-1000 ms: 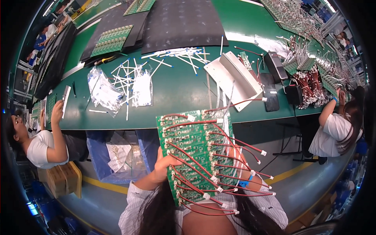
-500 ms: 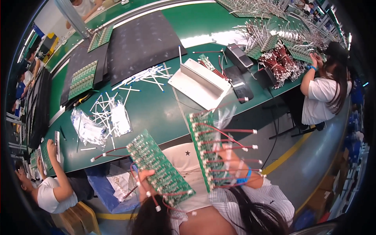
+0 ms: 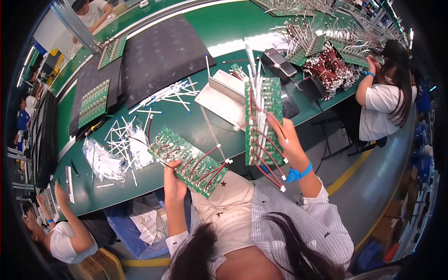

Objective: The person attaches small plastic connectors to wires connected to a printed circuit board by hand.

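Observation:
My left hand (image 3: 174, 186) is closed on the lower left edge of a green circuit board panel (image 3: 190, 156), thumb on top. Short red and black wires with white plugs lie across that panel, which tilts down to the right. Farther right, my right hand (image 3: 291, 142) grips the right side of a second green circuit board panel (image 3: 275, 93), held nearly upright over the table's front edge. Pale strips run along its face, and red and black wires with white plugs hang off its lower part. My right fingers lie over the strips.
On the green table (image 3: 179, 126) lie loose white strips (image 3: 168, 95), bagged strips (image 3: 105, 161), a white metal bracket (image 3: 219, 95) and a black mat (image 3: 163, 56). A wire bundle (image 3: 326, 77) sits back right. Co-workers sit at left (image 3: 70, 233) and right (image 3: 385, 107).
Both panels have risen and moved apart from my body. The right panel has turned to show its face and now stands over the bracket; the left panel's wires now lie across it.

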Action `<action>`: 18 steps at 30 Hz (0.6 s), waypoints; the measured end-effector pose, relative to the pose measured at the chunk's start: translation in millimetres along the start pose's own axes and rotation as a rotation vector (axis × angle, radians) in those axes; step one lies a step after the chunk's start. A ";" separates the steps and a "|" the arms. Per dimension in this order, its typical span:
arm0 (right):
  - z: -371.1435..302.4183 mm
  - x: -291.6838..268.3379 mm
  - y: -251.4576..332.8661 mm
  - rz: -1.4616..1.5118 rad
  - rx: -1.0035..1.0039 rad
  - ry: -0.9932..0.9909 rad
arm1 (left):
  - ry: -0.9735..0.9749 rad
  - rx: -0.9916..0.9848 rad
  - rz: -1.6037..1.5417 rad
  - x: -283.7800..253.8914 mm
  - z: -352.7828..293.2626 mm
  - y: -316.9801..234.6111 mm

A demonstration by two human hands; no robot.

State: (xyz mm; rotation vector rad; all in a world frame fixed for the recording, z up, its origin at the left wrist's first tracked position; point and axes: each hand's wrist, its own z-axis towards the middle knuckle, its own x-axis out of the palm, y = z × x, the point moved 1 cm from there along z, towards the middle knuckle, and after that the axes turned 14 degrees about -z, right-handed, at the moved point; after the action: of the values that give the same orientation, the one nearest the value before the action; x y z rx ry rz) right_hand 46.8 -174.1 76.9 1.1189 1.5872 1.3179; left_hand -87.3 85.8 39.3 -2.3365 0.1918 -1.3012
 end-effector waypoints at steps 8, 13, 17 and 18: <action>64.7 -16.9 37.0 -0.371 -0.348 -0.309 | -0.022 0.003 0.023 -2.6 12.2 0.6; 84.9 0.8 79.2 -0.886 -0.603 -0.587 | 0.004 -0.004 0.035 -6.5 10.8 0.3; 109.8 15.3 87.9 -0.978 -0.756 -0.632 | 0.045 0.012 0.043 -19.7 16.5 2.2; 115.0 19.5 89.6 -1.014 -0.797 -0.667 | 0.062 -0.002 0.049 -21.9 17.8 2.2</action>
State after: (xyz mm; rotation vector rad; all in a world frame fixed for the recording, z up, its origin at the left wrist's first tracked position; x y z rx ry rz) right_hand 161.8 -113.6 145.8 0.1177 0.7570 0.6271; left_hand -84.1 96.9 13.4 -2.2803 0.2675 -1.3506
